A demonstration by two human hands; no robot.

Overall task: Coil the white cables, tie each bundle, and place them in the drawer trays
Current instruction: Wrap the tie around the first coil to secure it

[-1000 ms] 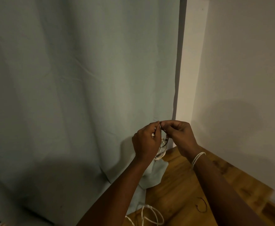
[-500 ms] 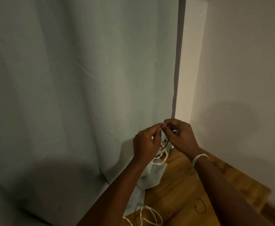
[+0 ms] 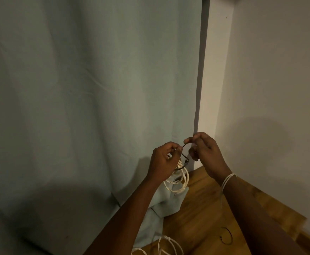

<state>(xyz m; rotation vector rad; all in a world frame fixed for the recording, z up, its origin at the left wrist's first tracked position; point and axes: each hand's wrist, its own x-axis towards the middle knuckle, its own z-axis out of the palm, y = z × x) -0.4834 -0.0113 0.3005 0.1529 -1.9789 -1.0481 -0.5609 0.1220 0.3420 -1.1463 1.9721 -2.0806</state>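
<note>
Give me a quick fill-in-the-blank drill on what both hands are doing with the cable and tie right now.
1. The left hand holds a coil of ____ cable.
2. The right hand pinches a thin dark ____ that stretches across to the left hand.
3. A spare dark tie lies on the ____ surface.
4. Behind the hands hangs a pale ____.

Missing words: white; tie; wooden; curtain

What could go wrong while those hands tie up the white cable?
The dark tie is stretched between the fingers of both hands, so it might slip or snap back. The left hand holds the white cable coil with loops dangling below; they could spring loose and uncoil. The scene is dim, so the spare tie on the wooden surface may be overlooked.
</note>
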